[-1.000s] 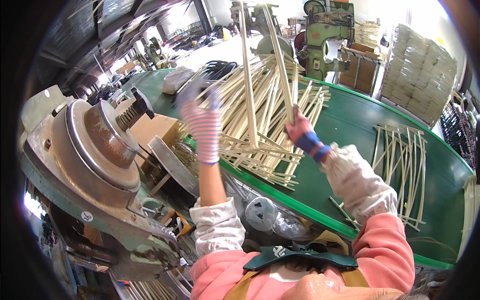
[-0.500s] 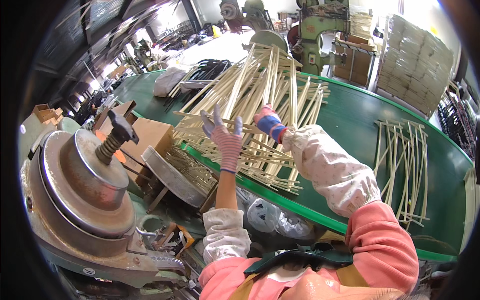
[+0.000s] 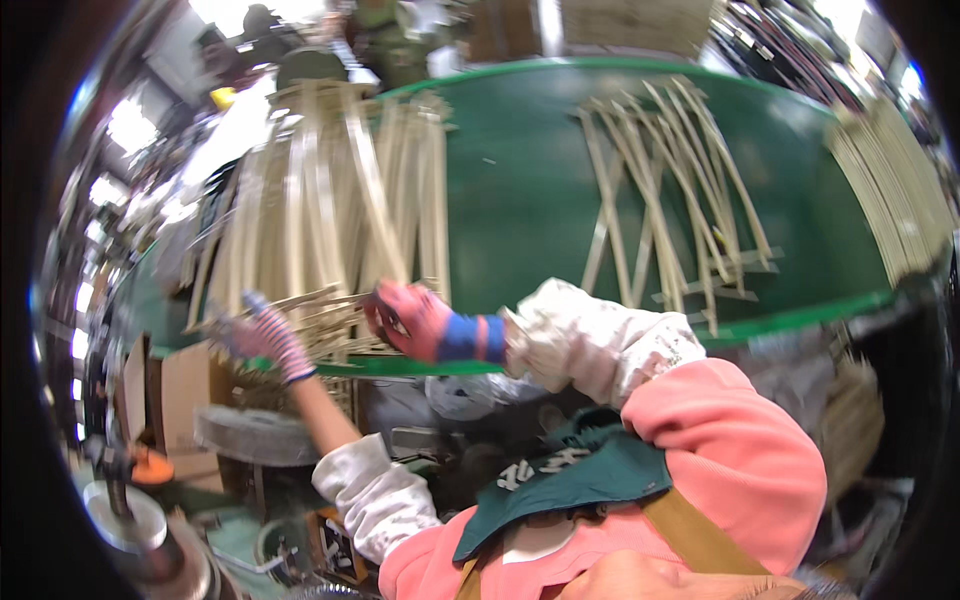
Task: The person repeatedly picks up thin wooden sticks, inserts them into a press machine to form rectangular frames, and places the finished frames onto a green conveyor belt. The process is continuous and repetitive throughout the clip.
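Observation:
Long pale wooden strips lie in a thick pile on the green table. At the pile's near edge, my right hand, in a pink and blue glove, is closed on the end of some strips lying crosswise. My left hand is at the other end of these strips, in a pink striped glove with greyish fingertips. Motion smears its fingers, so their grip cannot be made out.
Further right, several loose strips lie crossed on the table. A stack of pale strips stands at its right end. Below the left arm are a cardboard box, a grey metal part and a machine with a round metal wheel.
The view has swung to the right, so the pile now appears further left. My right hand has come down to the pile's near edge. The left hand remains beside the strips.

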### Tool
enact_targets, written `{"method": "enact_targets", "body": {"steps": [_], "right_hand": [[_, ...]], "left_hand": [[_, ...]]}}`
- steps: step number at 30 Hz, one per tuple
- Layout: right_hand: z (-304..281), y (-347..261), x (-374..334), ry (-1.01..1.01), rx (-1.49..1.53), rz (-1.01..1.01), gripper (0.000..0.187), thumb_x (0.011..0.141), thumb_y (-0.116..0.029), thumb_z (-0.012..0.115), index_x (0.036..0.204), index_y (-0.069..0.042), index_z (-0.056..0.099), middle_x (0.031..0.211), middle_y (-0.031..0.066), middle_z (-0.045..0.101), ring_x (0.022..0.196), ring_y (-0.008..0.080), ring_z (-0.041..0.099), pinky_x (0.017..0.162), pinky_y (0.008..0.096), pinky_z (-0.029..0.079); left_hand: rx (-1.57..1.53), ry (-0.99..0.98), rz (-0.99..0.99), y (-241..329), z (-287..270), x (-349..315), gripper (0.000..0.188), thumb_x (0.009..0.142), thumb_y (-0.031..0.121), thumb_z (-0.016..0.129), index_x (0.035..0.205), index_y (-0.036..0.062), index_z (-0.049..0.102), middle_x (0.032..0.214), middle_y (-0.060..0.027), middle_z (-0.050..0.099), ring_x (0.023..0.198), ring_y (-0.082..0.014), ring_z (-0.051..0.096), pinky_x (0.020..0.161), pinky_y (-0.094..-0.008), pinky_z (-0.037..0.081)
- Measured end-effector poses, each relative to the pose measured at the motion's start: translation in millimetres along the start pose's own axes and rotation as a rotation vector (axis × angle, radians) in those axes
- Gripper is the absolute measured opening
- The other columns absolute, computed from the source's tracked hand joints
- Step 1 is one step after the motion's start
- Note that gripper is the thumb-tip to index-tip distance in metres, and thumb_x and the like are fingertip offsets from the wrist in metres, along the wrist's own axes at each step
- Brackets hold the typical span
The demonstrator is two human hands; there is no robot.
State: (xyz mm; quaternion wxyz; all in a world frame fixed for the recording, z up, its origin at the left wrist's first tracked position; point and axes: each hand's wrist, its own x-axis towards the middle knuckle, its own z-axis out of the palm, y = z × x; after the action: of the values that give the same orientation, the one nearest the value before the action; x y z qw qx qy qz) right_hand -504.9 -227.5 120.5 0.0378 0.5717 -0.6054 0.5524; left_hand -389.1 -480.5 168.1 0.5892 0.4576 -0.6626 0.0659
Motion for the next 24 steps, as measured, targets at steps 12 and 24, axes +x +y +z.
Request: {"method": "enact_targets", "body": {"steps": [12, 24], "right_hand": [[-368.5, 146.7, -321.5, -0.876, -1.292, 1.16, 0.072, 0.072, -0.018, 0.054, 0.14, -0.012, 0.032, 0.144, 0.0141, 0.03, 0.132, 0.0297, 0.032, 0.105, 0.0515, 0.027], [-318.3, 146.3, -329.1, -0.637, -1.191, 0.215, 0.016, 0.068, -0.028, 0.058, 0.079, -0.017, 0.054, 0.083, 0.0012, 0.056, 0.096, 0.0223, 0.052, 0.089, 0.0432, 0.037]], "left_hand": [[-0.168, -0.532, 0.297, 135.0, -68.1, -239.0, 0.068, 0.086, 0.041, 0.057, 0.136, 0.0023, 0.032, 0.141, -0.0233, 0.031, 0.132, -0.0324, 0.03, 0.112, -0.0452, 0.019], [-0.201, -1.421, 0.692, 216.5, -80.8, -435.5, 0.054, 0.07, 0.04, 0.069, 0.119, 0.0217, 0.055, 0.129, -0.0106, 0.048, 0.123, -0.0305, 0.04, 0.105, -0.0458, 0.026]]}}
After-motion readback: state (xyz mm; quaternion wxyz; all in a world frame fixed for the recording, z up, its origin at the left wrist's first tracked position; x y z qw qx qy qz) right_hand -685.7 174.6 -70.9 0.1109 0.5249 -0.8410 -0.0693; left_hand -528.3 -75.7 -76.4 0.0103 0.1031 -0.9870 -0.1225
